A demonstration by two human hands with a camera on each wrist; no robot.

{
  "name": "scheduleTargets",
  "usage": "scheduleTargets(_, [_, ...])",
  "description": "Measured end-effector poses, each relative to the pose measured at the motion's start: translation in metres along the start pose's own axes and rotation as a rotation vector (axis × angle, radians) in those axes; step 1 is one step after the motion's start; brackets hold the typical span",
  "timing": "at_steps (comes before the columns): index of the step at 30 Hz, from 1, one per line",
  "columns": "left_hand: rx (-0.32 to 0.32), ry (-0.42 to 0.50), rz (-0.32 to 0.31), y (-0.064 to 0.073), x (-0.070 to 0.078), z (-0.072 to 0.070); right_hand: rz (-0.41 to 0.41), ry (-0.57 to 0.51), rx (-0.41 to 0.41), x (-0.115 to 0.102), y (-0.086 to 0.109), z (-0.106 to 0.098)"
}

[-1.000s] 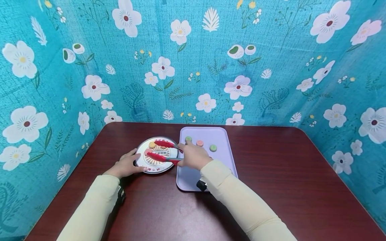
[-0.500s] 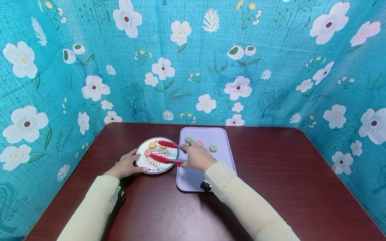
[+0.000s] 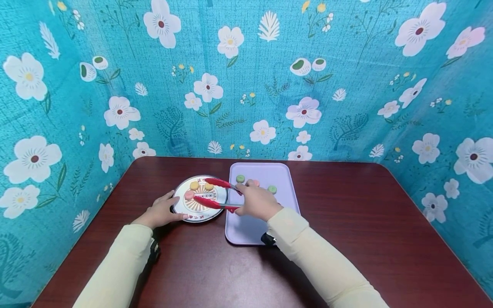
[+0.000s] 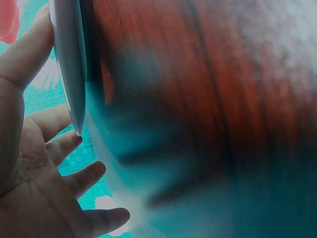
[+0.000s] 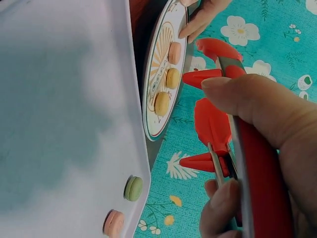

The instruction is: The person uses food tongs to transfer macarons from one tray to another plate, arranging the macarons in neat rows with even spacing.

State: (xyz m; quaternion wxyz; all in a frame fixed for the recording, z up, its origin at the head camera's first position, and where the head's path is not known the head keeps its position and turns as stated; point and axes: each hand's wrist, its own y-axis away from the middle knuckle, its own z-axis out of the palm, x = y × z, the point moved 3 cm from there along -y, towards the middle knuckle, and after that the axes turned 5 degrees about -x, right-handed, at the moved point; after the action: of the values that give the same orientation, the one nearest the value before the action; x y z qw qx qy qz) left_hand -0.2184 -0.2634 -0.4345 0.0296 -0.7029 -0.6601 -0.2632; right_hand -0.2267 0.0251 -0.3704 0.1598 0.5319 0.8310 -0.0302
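Observation:
My left hand point(image 3: 157, 212) holds the rim of a white patterned plate point(image 3: 204, 209), thumb along its near edge and the other fingers spread at its left side. On the plate sit a pink macaron point(image 3: 189, 195) and two yellow macarons, one point(image 3: 194, 185) at the back left and one point(image 3: 209, 187) beside it. Red-tipped metal tongs point(image 3: 208, 202) are gripped in my right hand point(image 3: 259, 202), thumb on one arm and fingers round the other. The tongs' tips stand apart over the plate's right half, and no macaron is between them in the right wrist view.
Right of the plate lies a lilac tray point(image 3: 246, 233). It bears a green macaron point(image 3: 240, 178) at the back left, a pink macaron point(image 5: 114, 223) partly behind my right hand, and another green macaron point(image 3: 272, 189). A flowered teal cloth point(image 3: 246, 94) hangs behind the dark wooden table point(image 3: 346, 214).
My right hand and the tongs have drawn back to the right, away from the pink macaron, which now shows fully on the plate. My left hand stays at the rim.

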Motion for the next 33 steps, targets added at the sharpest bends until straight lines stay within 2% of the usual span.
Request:
scheduleTargets(12, [0.000,0.001,0.003,0.001,0.002,-0.001,0.011,0.028,0.038,0.010,0.006,-0.006])
scheduleTargets(19, [-0.018,0.031,-0.033,-0.001,-0.001,0.001,0.004,0.015,0.052,0.015,0.009,-0.006])
scheduleTargets(33, [-0.003,0.028,-0.006,-0.001,-0.002,0.002,0.022,0.010,0.067,0.025,0.020,-0.006])
